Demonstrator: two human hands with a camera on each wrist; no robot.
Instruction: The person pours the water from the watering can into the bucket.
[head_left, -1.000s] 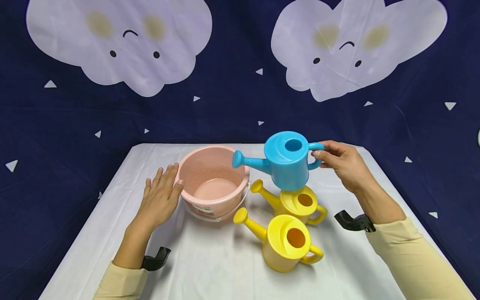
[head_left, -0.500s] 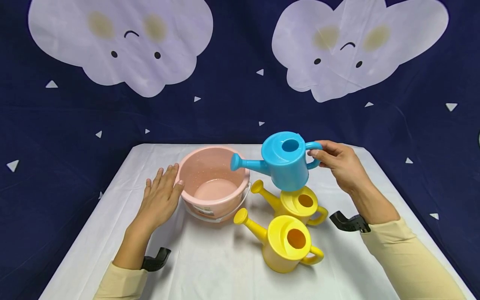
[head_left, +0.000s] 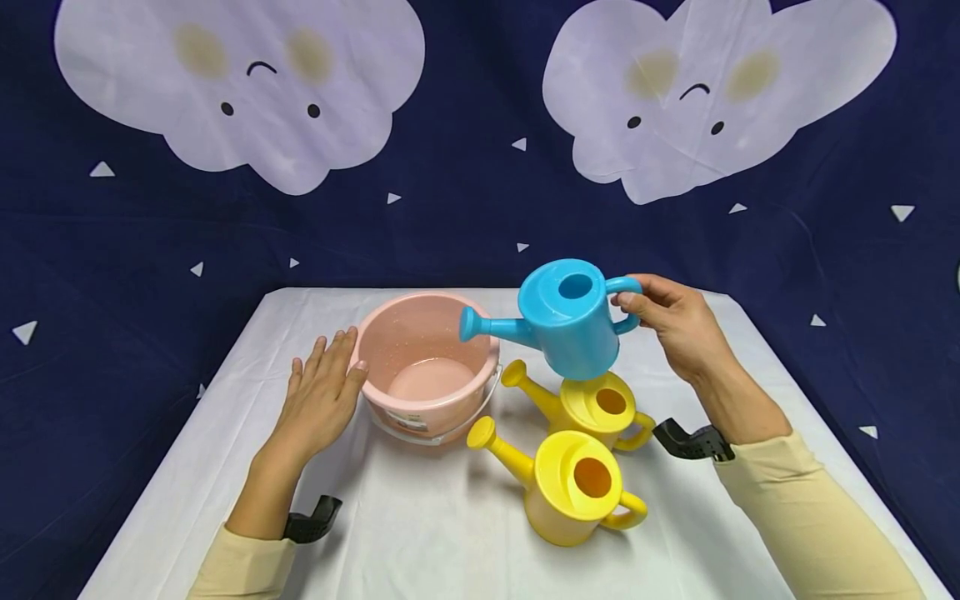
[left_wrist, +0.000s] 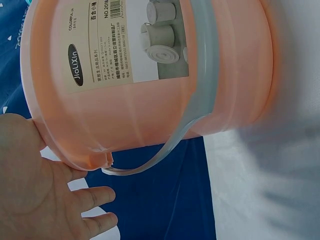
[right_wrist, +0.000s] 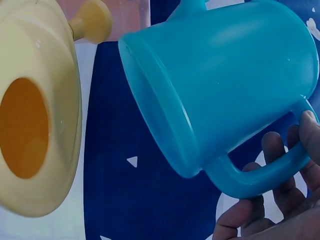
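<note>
My right hand (head_left: 678, 325) grips the handle of a blue watering can (head_left: 572, 325), held up in the air with its spout pointing left. The sprinkler head overlaps the right rim of a pink bucket (head_left: 431, 404) in the head view. In the right wrist view, fingers curl round the blue handle (right_wrist: 255, 180). My left hand (head_left: 321, 400) lies with straight fingers against the bucket's left rim; the left wrist view shows them at the rim beside the white bail handle (left_wrist: 202, 65). Water shows in the bottom of the bucket.
Two yellow watering cans stand on the white cloth-covered table (head_left: 420, 533): one (head_left: 573, 487) in front, the other (head_left: 600, 408) just behind it, below the blue can. Their spouts point left. A dark blue curtain (head_left: 465, 225) with cloud prints hangs behind.
My right hand has carried the blue watering can slightly left, and its handle end has risen a little. My left hand and the bucket have stayed in place.
</note>
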